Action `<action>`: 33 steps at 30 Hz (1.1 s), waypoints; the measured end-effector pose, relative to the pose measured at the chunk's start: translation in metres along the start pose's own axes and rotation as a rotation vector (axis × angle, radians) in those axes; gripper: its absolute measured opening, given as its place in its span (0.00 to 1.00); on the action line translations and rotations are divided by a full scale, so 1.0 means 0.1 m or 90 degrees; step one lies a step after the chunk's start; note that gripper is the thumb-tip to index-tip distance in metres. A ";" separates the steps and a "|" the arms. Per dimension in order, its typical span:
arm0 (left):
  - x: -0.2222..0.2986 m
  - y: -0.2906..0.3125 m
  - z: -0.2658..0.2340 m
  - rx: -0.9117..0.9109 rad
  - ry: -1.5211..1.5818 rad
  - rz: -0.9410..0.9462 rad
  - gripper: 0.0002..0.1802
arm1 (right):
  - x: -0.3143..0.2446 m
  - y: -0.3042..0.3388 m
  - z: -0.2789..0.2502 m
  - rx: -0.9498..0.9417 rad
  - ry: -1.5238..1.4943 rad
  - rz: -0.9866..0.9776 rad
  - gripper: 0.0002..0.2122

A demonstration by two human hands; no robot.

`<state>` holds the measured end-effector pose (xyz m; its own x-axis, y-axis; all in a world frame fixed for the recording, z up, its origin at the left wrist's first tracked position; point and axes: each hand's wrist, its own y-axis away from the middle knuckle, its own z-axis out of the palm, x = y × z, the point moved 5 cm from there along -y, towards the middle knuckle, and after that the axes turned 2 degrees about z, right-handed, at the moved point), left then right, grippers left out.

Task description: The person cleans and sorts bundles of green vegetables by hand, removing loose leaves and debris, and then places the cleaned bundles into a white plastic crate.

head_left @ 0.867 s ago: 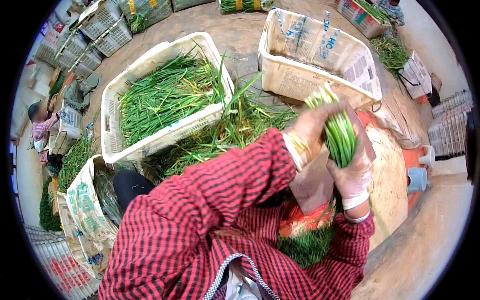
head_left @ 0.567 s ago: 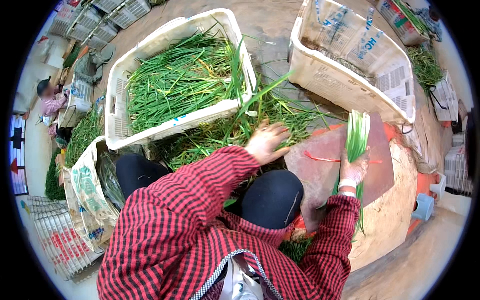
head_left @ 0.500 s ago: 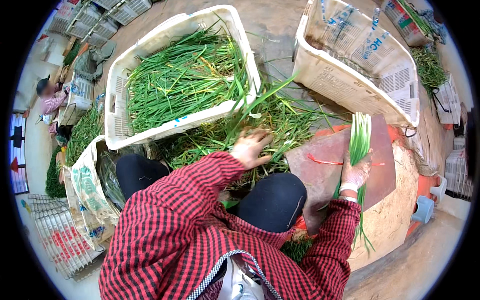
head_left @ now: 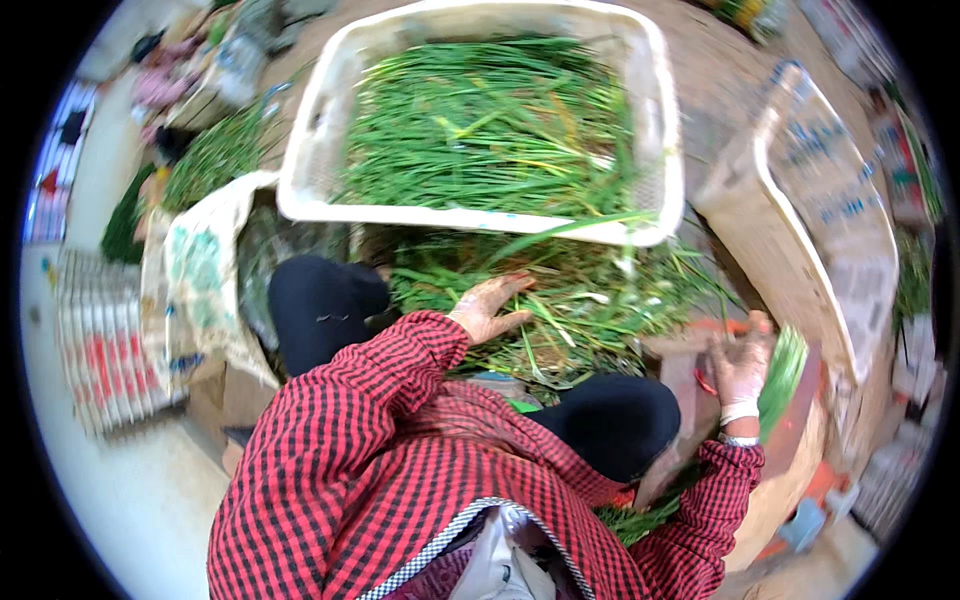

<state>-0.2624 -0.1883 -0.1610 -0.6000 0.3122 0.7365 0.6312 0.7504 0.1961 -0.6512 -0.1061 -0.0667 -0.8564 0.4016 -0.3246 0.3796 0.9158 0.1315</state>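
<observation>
From my end on the head cam, the big white crate (head_left: 665, 150) sits at 12, loaded with long green stalks (head_left: 490, 130), and a loose pile (head_left: 620, 285) is heaped on its near side, around the middle of the dial. The left hand (head_left: 490, 308) is right over there at the pile's near-left part, fingers spread wide, and I don't see it gripping anything. The right hand (head_left: 740, 365) is out just past 3, fingers apart and pointing toward 12, looking empty to me. The bunch (head_left: 784, 385) is right alongside its outer side, over a dull reddish board (head_left: 798, 428). That corner's pretty smeared on my feed, so I honestly can't tell if hand and bunch are touching. A second crate (head_left: 775, 215) stands between 2 and 3, and a pale sack (head_left: 205, 265) with green print is at 9. Dark knees frame the pile: one (head_left: 325, 310) at 9, closer in, one (head_left: 615, 425) between 4 and 5.
</observation>
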 end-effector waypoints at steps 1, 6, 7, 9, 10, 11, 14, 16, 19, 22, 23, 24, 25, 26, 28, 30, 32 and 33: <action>-0.06 0.08 -0.11 0.049 -0.009 0.002 0.33 | -0.15 -0.10 0.32 -0.080 0.018 -0.047 0.41; -0.83 0.61 -0.33 0.027 -0.023 -0.409 0.38 | -1.19 -0.51 1.33 -0.590 0.128 0.010 0.48; -0.75 0.61 -0.47 0.065 0.035 -0.421 0.37 | -1.14 -0.61 1.51 -0.609 0.101 -0.026 0.46; -0.54 0.58 -0.75 0.150 0.108 -0.351 0.33 | -0.44 -0.88 2.19 -0.586 0.144 -0.139 0.40; -0.48 0.60 -1.00 0.195 0.093 -0.283 0.30 | -0.29 -0.96 2.33 -0.544 0.173 -0.161 0.37; -0.31 0.71 -1.40 0.286 0.021 -0.225 0.29 | -0.14 -1.03 2.44 -0.500 0.202 -0.177 0.34; -0.53 1.47 -2.30 0.595 -0.205 -0.274 0.38 | -0.20 -1.13 2.29 -0.425 0.177 -0.051 0.28; -0.78 1.97 -2.74 0.783 -0.020 -0.332 0.51 | -0.36 -1.10 2.21 -0.550 0.182 -0.144 0.27; -1.41 2.60 -3.00 0.530 -0.489 -0.788 0.59 | -0.47 -1.10 2.16 -0.523 0.098 -0.078 0.23; -1.83 2.92 -3.09 0.536 -0.277 -0.878 0.51 | -0.75 -1.02 1.80 -0.465 0.290 -0.076 0.24; -1.93 3.01 -3.17 0.497 -0.257 -0.936 0.44 | -0.66 -1.01 1.77 -0.468 0.261 -0.061 0.26; -1.93 3.13 -3.19 0.583 -0.186 -0.881 0.38 | -0.58 -1.02 1.75 -0.487 0.194 0.011 0.29; -2.45 3.48 -3.12 0.636 -0.255 -0.796 0.34 | -0.31 -1.09 1.82 -0.469 0.178 -0.010 0.30; -2.71 3.66 -3.10 0.743 -0.170 -0.728 0.32 | -0.02 -1.18 1.91 -0.447 0.159 -0.020 0.31; -2.74 3.89 -3.06 0.996 0.150 -0.583 0.29 | -0.50 -1.04 1.59 -0.430 0.208 -0.008 0.30; -2.14 3.63 -3.24 1.195 0.668 -0.346 0.28 | -0.46 -0.99 1.54 -0.382 0.157 0.012 0.26; -1.73 3.67 -3.48 1.126 0.766 -0.178 0.28 | -0.64 -0.97 1.46 -0.349 0.148 -0.005 0.23; -1.71 3.84 -3.64 1.084 0.753 0.008 0.30 | -0.76 -0.94 1.48 -0.384 0.033 -0.011 0.19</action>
<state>0.2616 -0.1659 0.0239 0.3733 0.3996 0.8372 -0.7694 0.6376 0.0387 -0.5702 -0.2244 -0.1934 -0.8826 0.3723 -0.2873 0.1130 0.7609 0.6389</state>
